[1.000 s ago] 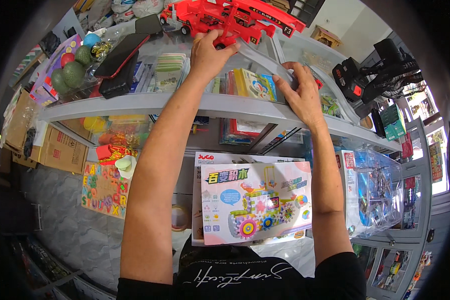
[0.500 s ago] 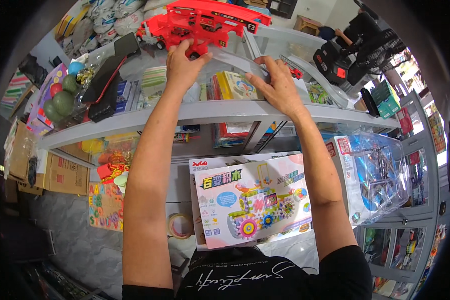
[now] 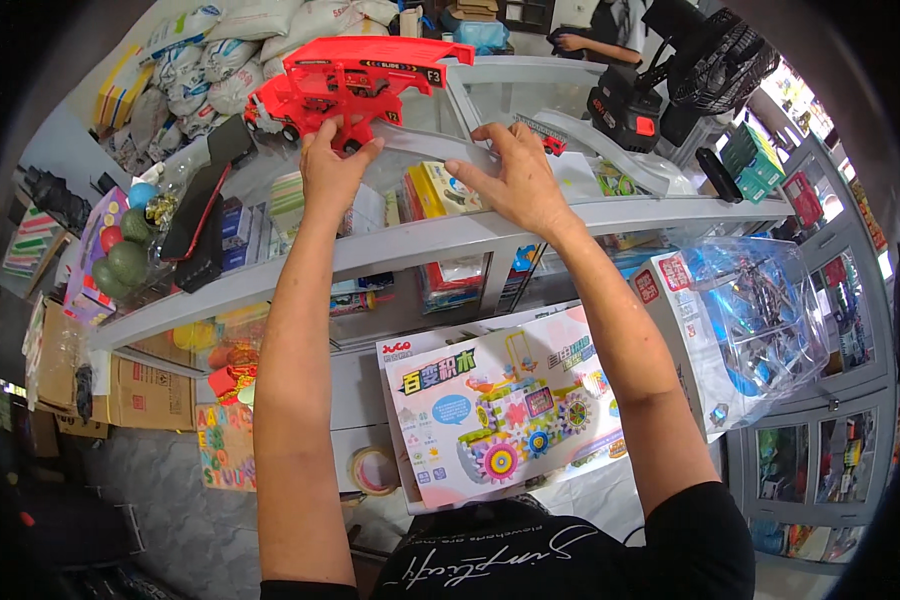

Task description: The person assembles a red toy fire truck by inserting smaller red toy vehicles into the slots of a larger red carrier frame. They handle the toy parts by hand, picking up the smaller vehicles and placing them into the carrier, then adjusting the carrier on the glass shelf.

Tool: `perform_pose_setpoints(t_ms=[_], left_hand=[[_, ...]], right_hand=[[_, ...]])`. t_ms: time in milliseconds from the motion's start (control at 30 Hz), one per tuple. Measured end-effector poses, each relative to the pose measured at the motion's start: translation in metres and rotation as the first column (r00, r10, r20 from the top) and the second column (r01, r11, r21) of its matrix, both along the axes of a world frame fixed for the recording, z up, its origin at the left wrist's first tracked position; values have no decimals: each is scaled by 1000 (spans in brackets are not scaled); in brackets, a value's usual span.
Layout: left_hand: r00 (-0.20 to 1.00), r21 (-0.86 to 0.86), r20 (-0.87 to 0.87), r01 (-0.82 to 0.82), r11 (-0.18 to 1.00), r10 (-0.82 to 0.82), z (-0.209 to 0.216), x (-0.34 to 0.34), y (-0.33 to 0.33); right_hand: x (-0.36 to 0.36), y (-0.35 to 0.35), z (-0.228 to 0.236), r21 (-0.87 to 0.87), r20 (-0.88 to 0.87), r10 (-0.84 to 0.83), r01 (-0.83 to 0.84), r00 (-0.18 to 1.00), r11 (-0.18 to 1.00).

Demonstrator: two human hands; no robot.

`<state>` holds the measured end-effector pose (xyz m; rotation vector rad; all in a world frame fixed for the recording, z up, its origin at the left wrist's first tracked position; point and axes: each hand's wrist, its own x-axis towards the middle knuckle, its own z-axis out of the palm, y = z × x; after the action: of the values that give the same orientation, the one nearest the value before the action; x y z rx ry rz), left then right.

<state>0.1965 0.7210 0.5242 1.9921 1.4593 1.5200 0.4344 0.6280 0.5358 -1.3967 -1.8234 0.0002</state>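
A red toy car-carrier truck with raised decks stands on the glass counter, in front of me. My left hand grips its lower rear edge beside a black wheel, thumb and fingers bent round it. From there a pale track strip runs to the right. My right hand has that strip's far end between thumb and fingers; the fingertips are partly hidden. A small red toy vehicle lies just beyond the right hand. A curved pale track piece rests farther right.
Below my arms lies a boxed building-block set, with a clear-fronted toy package at right. A phone and several plastic fruits sit at left. A black fan stands back right. Another person is behind the counter.
The view has shifted, so the truck and both hands appear farther left and the hands lower. Both hands keep nearly the same places on the truck and the strip.
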Motion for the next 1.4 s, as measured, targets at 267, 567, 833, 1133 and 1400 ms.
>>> perform_pose_setpoints(t_ms=[267, 567, 833, 1133, 1400], left_hand=[[1000, -20, 13, -4, 1000, 4, 4, 4, -5], [1000, 28, 25, -2, 1000, 1, 2, 4, -1], [999, -11, 46, -5, 1000, 6, 4, 3, -4], [998, -12, 47, -40, 999, 41, 9, 7, -9], [1000, 9, 19, -25, 1000, 25, 3, 1, -2]], right_hand=[[5, -4, 4, 18, -77, 32, -31, 997, 999], [7, -17, 8, 121, -166, 8, 12, 986, 993], [5, -10, 9, 93, -108, 75, -65, 991, 994], [4, -12, 10, 48, -100, 53, -48, 994, 998], [43, -18, 23, 147, -202, -90, 121, 975, 982]])
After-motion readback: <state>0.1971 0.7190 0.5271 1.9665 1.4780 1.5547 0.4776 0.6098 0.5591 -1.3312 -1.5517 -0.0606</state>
